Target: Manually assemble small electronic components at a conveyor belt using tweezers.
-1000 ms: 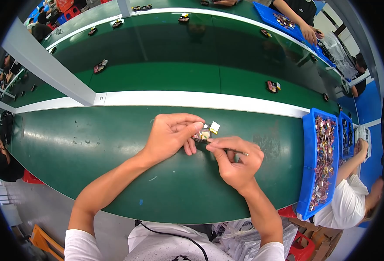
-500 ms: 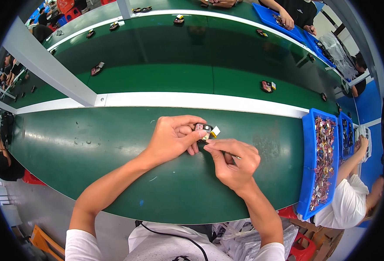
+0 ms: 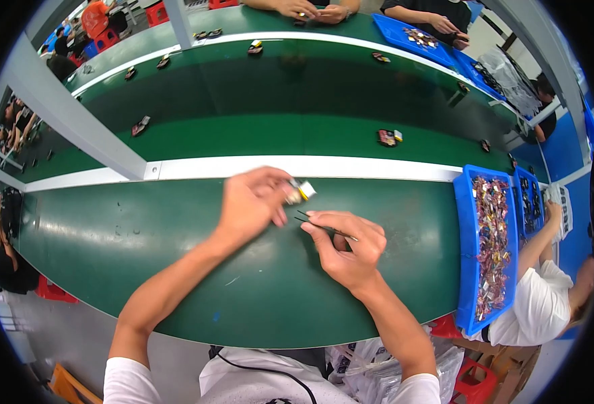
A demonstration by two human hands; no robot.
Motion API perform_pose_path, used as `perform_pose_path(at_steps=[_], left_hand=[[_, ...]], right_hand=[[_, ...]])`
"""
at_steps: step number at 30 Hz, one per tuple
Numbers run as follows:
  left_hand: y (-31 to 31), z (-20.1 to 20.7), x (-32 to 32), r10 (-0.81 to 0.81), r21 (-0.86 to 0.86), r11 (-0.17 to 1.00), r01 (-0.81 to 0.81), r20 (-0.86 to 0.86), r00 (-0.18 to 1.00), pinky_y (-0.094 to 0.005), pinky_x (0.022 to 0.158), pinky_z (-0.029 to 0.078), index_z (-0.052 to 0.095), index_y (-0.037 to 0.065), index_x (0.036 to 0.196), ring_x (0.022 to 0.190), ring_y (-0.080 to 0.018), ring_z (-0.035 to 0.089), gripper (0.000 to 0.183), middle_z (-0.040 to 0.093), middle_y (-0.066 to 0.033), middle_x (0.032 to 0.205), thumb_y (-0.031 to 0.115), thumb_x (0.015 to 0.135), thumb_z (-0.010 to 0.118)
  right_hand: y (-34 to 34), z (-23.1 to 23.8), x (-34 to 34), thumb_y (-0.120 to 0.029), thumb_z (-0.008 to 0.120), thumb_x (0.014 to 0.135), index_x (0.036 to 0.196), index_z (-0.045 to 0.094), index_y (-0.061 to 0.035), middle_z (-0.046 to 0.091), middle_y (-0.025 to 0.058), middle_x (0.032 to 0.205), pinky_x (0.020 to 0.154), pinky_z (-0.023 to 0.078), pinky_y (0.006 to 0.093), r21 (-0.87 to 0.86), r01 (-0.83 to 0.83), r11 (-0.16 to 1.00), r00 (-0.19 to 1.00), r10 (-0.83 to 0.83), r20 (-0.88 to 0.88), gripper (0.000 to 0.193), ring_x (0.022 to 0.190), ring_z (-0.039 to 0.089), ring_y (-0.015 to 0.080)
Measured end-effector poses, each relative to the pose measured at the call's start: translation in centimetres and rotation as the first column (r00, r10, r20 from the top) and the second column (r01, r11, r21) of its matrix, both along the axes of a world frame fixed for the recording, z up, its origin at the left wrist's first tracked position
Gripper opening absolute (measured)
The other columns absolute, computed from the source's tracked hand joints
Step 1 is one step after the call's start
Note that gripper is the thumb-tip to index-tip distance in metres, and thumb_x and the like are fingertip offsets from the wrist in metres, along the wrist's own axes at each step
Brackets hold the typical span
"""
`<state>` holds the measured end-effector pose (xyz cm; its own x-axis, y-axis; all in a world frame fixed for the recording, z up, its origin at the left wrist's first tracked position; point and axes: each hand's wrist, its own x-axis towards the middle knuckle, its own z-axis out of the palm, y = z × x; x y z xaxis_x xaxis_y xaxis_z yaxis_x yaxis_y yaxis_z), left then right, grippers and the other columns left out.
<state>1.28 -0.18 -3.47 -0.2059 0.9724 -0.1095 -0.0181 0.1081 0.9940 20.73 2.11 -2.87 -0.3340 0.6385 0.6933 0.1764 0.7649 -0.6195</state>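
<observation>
Hands, two, bare. Left hand (image 3: 251, 202): thumb and fingers pinching one small dark device with a white, yellow-edged tab (image 3: 303, 192), held above the bench toward its far side; motion-blurred, partly hidden by the fingers. Right hand (image 3: 349, 248): closed on one pair of slim dark metal tweezers (image 3: 303, 213), tips parted, near the device but apart from it.

Bench, one, dark green, smooth-topped (image 3: 176, 209). Beyond it, one long green conveyor belt (image 3: 276, 94), with eight similar small dark devices plainly seen, the nearest large one (image 3: 386, 138) at centre right; specks toward the ends too small to count.

Trays, blue plastic, four: one long tray (image 3: 468, 269) of jumbled small wired parts, at bench right; one smaller, dark-filled, behind it; two across the belt.

Obstructions: one white metal rail (image 3: 297, 167) between bench and belt; one thick pale metal post (image 3: 75, 101) blocking part of the belt at left.

Nearby: one white-sleeved co-worker (image 3: 536, 306), right, beyond the long tray.
</observation>
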Motion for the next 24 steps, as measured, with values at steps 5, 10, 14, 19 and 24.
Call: perform_pose_path(at_steps=[5, 10, 14, 19, 24], left_hand=[[6.6, -0.4, -8.4, 0.352, 0.207, 0.931, -0.3, -0.294, 0.888, -0.0256, 0.046, 0.052, 0.068, -0.008, 0.109, 0.054, -0.0135, 0.065, 0.019, 0.068, -0.0106, 0.085, 0.004, 0.095, 0.065], [8.4, 0.9, -12.6, 0.382, 0.234, 0.899, -0.371, -0.832, 0.402, -0.041, 0.067, 0.054, 0.072, -0.001, 0.106, 0.077, -0.0322, 0.068, 0.023, 0.069, -0.0178, 0.09, 0.018, 0.096, 0.063], [10.4, 1.3, -9.4, 0.492, 0.44, 0.856, -0.272, -0.855, 0.165, -0.049, 0.079, 0.054, 0.074, 0.002, 0.102, 0.092, -0.0418, 0.068, 0.025, 0.07, -0.0195, 0.103, 0.023, 0.096, 0.061], [15.4, 2.9, 0.1, -0.1, 0.027, 0.99, 0.136, -0.531, 0.841, -0.027, 0.044, 0.049, 0.072, -0.004, 0.111, 0.057, -0.0117, 0.066, 0.026, 0.074, -0.0085, 0.09, 0.017, 0.097, 0.065], [19.4, 2.0, 6.0, -0.255, -0.001, 0.959, 0.283, -0.434, 0.864, -0.0269, 0.045, 0.052, 0.072, -0.006, 0.1, 0.056, -0.0138, 0.066, 0.022, 0.07, -0.0087, 0.075, 0.015, 0.094, 0.069]], right_hand=[[0.4, 0.0, -0.4, -0.001, 0.083, 0.074, 0.088, 0.075, -0.0054, 0.077, 0.0069, 0.084, 0.049, 0.048, 0.0275, 0.026, 0.009, 1.0, 0.999, -0.008, -0.037, 0.017, 0.06, 0.069, 0.0186], [0.5, -0.4, -0.2, -0.004, 0.082, 0.077, 0.089, 0.075, -0.006, 0.076, 0.0062, 0.085, 0.051, 0.048, 0.0276, 0.058, 0.056, 0.997, 0.995, -0.051, -0.083, 0.014, 0.059, 0.068, 0.02], [0.7, -1.2, -0.3, -0.006, 0.082, 0.077, 0.089, 0.074, -0.0072, 0.075, 0.004, 0.086, 0.05, 0.048, 0.0281, 0.072, 0.044, 0.996, 0.995, -0.037, -0.089, 0.014, 0.059, 0.067, 0.0192], [0.6, -2.1, -0.1, -0.007, 0.082, 0.077, 0.089, 0.073, -0.0078, 0.075, 0.0041, 0.089, 0.051, 0.05, 0.0285, 0.064, -0.003, 0.998, 0.998, 0.007, -0.059, 0.015, 0.059, 0.067, 0.0195], [0.7, -1.5, -0.3, -0.001, 0.083, 0.075, 0.089, 0.073, -0.0055, 0.076, 0.0069, 0.088, 0.051, 0.052, 0.0284, 0.014, -0.024, 1.0, 0.996, 0.026, -0.09, 0.017, 0.061, 0.069, 0.0202]])
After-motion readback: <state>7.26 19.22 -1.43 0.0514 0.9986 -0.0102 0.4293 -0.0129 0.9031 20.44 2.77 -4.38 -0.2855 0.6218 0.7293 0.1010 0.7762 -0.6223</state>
